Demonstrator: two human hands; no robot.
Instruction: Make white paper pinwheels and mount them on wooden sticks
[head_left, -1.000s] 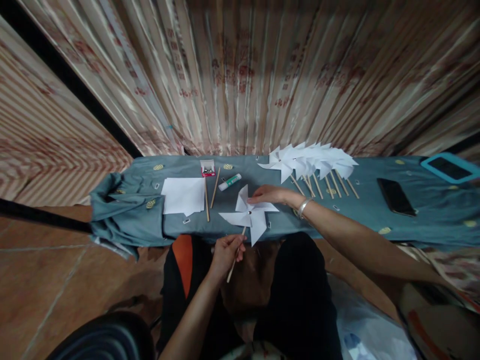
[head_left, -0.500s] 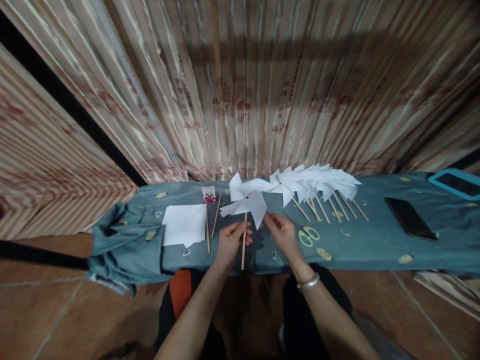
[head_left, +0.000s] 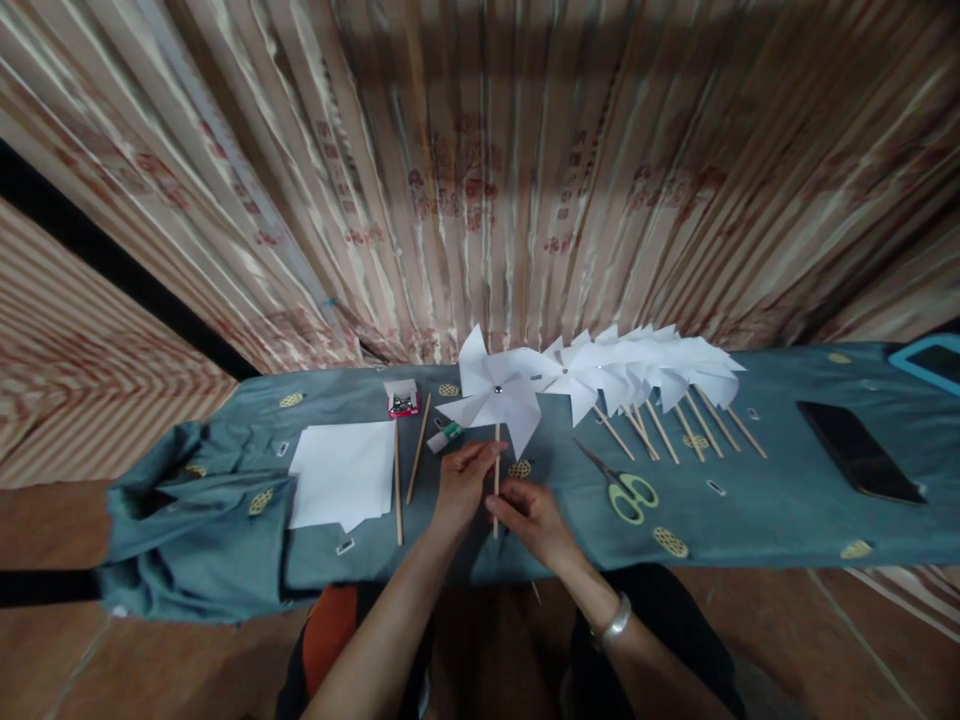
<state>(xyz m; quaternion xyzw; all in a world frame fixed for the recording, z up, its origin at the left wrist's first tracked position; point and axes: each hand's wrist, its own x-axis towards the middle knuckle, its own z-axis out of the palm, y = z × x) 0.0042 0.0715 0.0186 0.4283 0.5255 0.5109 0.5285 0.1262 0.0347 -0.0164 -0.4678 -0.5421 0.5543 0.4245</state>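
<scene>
A white paper pinwheel with a shiny pin at its centre stands upright before me on a thin wooden stick. My left hand pinches the stick just below the paper blades. Lower down, the fingers of my right hand close around the same stick. Farther right, a row of overlapping white pinwheels lies with sticks pointing toward me. Green-handled scissors rest on the cloth to the right of my right hand.
Left on the cloth-covered table are a stack of white paper, two loose sticks, a small red box of pins and a green-and-white small item. A black phone and a blue-framed device lie right. A striped curtain hangs behind.
My right hand has moved from beside the blades down onto the stick, and its fingers have closed there. My left hand keeps its hold. The view has shifted slightly.
</scene>
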